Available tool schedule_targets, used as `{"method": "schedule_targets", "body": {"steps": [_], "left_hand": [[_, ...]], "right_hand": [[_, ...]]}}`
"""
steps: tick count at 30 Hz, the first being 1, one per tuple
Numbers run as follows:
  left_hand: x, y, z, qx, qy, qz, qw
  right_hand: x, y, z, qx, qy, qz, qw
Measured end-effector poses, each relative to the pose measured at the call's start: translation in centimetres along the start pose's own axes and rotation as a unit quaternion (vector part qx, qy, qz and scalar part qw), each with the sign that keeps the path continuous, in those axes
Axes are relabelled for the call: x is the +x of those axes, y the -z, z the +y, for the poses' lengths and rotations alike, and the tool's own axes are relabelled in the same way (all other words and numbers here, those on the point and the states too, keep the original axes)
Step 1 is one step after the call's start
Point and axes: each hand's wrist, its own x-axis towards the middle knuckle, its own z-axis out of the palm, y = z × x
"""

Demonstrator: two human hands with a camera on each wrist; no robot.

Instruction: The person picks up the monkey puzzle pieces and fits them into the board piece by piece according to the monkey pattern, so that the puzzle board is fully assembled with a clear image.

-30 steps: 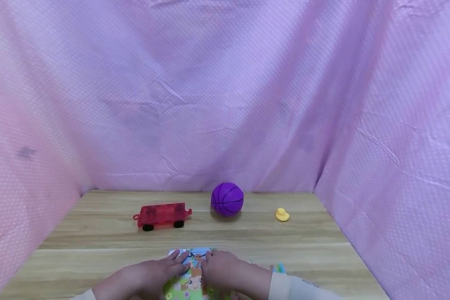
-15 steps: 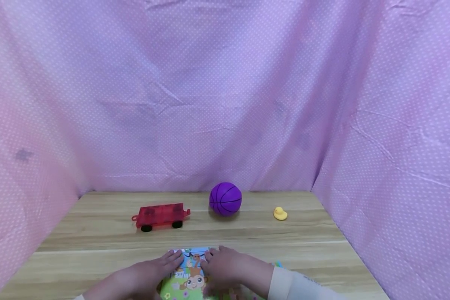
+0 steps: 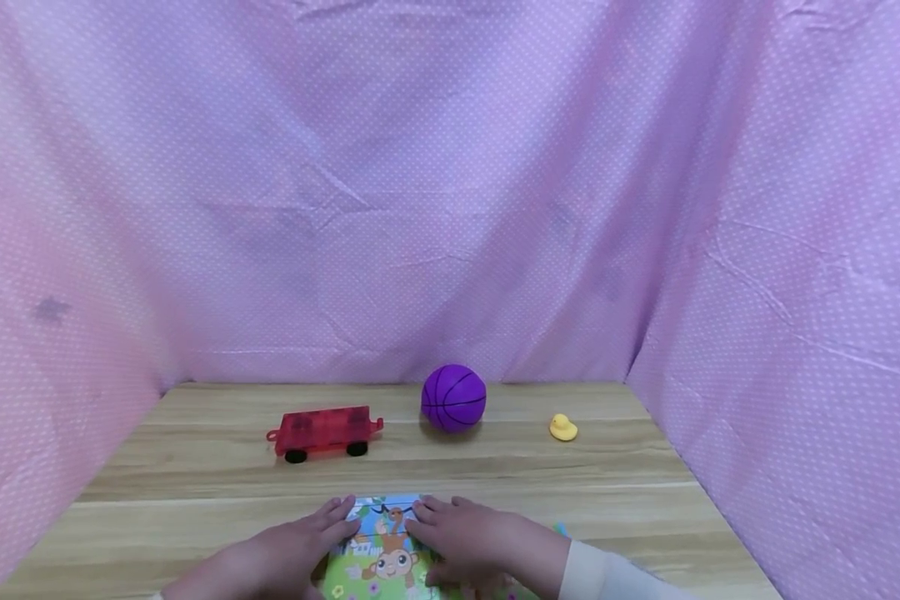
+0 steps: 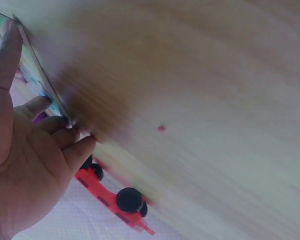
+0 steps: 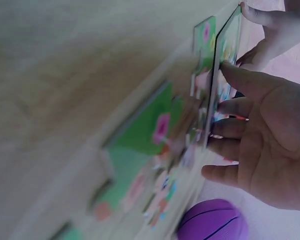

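Monkey picture puzzle [image 3: 390, 567] on the wooden table [image 3: 157, 500], at the near edge of the head view, lower part cut off; seams cross its upper part. Left hand [image 3: 285, 550] along the puzzle's left side, back of hand up in the head view, fingers loosely extended and angled toward the puzzle's far left corner. Left wrist view: thumb reaches the puzzle edge, well spread from the other fingers, which are slightly bent near the same edge; no grip around anything. Right hand [image 3: 472, 537] mirrors it on the puzzle's right side, fingers spread and mostly straight, tips at the puzzle's far right part; right wrist view has the thumb at its edge, palm facing the camera, nothing clasped. Pressure on the puzzle: can't tell. Both forearms come in from the near side of the puzzle, slanting inward; pale sleeve [image 3: 607, 575] on the right one. Loose puzzle pieces [image 5: 140, 135] right of the puzzle, some blurred. Red toy wagon [image 3: 324, 431] beyond the puzzle, to its left; purple basketball [image 3: 453, 400] beyond it, slightly right; yellow rubber duck [image 3: 563, 428] beyond, farther right. Polka-dot cloth [image 3: 450, 208] hangs behind the puzzle and to both sides.
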Motion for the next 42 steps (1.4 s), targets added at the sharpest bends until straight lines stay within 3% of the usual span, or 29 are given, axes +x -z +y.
{"method": "schedule_targets", "body": {"steps": [3,7,14,23,32,35,39,42], "left_hand": [[0.2,0.1,0.2,0.003,0.009,-0.005,0.9999],[0.4,0.2,0.4,0.000,0.016,-0.016,0.9997],[0.2,0.2,0.6,-0.001,0.016,-0.013,0.9998],[0.2,0.1,0.3,-0.010,0.013,-0.015,0.9998],[0.3,-0.1,0.1,-0.014,0.012,-0.012,0.9998],[0.3,-0.2,0.1,-0.025,0.029,-0.010,0.9992],[0.3,-0.3,0.2,-0.033,0.051,-0.003,0.9982],[0.3,-0.3,0.1,-0.026,0.044,-0.001,0.9987]], "right_hand": [[-0.8,-0.2,0.7,0.018,-0.011,0.058,0.998],[-2.0,0.0,1.5,-0.012,-0.060,0.116,0.991],[-2.9,-1.1,2.0,-0.047,-0.075,0.083,0.993],[-2.7,-1.4,2.2,0.039,-0.103,0.078,0.991],[-3.1,-1.3,2.6,0.097,-0.092,0.084,0.987],[-3.0,-1.2,2.8,0.132,-0.069,0.095,0.984],[-2.6,-0.5,3.3,0.185,-0.016,0.137,0.973],[-1.8,0.1,3.3,0.218,0.010,0.159,0.963]]}}
